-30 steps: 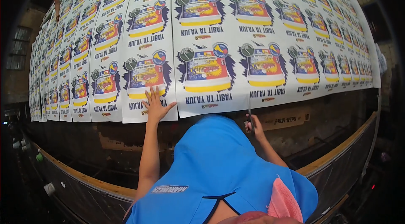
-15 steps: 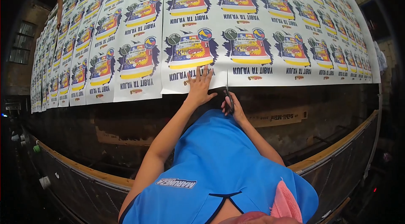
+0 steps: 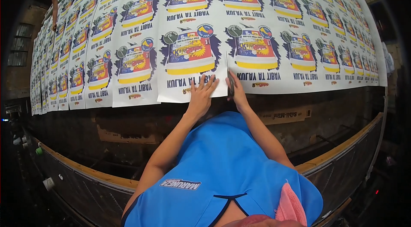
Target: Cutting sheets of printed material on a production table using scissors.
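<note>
White printed sheet [image 3: 192, 56] lies on the tabletop, cut partway; left hand [image 3: 201, 94] flat, open, pressing its edge; right hand [image 3: 236, 92] closed around dark scissors [image 3: 230, 85]; most remains uncut.

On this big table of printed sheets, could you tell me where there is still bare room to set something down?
The bare dark strip of table between the sheets' near edge and the wooden rim is free, left of the left hand. Right of the right hand, a cardboard strip lies in it. Beyond, printed sheets lie edge to edge, fully crowded.
</note>
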Motion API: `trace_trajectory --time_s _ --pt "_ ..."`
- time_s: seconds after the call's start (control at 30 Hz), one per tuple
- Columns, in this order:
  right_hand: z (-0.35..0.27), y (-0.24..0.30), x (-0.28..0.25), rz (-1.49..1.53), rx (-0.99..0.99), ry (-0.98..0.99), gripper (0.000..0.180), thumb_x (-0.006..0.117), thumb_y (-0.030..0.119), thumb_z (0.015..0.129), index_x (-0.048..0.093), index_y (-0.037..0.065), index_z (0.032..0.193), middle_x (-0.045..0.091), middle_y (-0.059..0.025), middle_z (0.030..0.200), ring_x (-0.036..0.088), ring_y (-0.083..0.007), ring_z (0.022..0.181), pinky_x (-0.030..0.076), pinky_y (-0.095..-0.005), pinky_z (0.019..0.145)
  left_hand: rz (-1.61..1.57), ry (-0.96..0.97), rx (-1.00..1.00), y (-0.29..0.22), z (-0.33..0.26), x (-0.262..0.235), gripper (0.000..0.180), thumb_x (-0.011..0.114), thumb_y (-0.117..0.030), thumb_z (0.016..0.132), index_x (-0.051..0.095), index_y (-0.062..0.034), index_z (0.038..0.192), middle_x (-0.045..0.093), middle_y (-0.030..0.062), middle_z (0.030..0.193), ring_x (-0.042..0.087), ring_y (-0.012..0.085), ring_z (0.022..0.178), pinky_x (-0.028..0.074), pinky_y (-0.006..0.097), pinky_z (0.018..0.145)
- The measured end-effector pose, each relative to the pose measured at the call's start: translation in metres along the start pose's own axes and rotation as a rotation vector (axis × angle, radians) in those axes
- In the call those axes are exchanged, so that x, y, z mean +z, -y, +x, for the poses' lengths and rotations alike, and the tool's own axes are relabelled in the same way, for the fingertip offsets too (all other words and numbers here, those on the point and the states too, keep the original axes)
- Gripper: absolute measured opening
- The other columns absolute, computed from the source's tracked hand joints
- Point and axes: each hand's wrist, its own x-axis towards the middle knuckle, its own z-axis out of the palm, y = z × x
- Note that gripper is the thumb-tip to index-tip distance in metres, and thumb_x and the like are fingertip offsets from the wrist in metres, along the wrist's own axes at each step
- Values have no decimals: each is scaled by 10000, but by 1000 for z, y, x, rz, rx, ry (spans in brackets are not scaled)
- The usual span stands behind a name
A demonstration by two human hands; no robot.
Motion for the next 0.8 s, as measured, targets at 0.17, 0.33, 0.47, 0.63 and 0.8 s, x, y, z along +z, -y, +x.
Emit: trace_trajectory --time_s 0.17,0.33,0.47,0.63,0.8 --pt "106 3 -9 -134 -203 -10 529 611 336 986 470 138 1455 675 -8 1039 586 -31 794 459 -199 604 -127 108 -40 1 7 -21 736 484 43 845 345 -197 1527 310 54 1595 254 371 1468 166 672 1133" --pt "196 37 -3 -20 -143 40 559 650 354 963 467 167 1457 647 26 885 528 -26 625 385 -208 480 -418 286 -118 19 19 -44 757 405 100 840 354 -220 1525 297 52 1605 224 355 1487 144 614 1174" --pt "255 86 19 -21 -137 41 599 651 395 956 451 144 1462 636 38 852 503 -21 582 351 -203 438 -605 340 -240 24 27 -58 663 393 74 896 402 -199 1501 361 49 1576 223 342 1491 134 595 1182" --pt "370 108 21 3 -265 32 584 636 386 966 455 123 1455 633 33 836 505 -25 554 364 -201 427 -730 289 -398 23 38 -62 457 413 -124 1021 447 -172 1474 449 84 1515 287 315 1470 151 558 1182" --pt "461 161 49 -289 -267 6 526 622 332 976 483 138 1445 613 33 787 506 -41 524 374 -221 404 -757 243 -647 8 42 -73 436 406 -229 1031 469 -157 1456 453 178 1489 326 335 1447 153 556 1180"
